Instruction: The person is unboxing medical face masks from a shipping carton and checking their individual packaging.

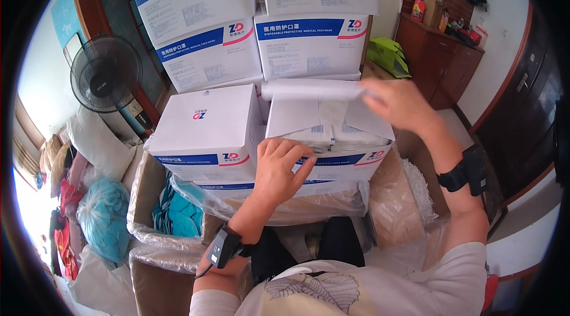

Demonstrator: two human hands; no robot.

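In front of me stands a white mask carton (347,164) with a blue band, its top partly open. Pale packets (332,145) show at the near opening, under the inner flaps. My left hand (282,167) is bent over the carton's near left rim, thumb toward the packets. At the far right corner my right hand (401,102), slightly blurred, has its closed fingers on the end of the raised far flap (314,89). Its fingertips are partly smeared by motion. Both wrists wear black strapped devices.
A closed white carton (205,117) adjoins on the left; more cartons (314,46) are stacked behind. Below left, a plastic-lined box (139,221) holds teal pieces (181,212). A fan (107,72) stands at the left, a brown plastic-covered box (395,197) at the right.
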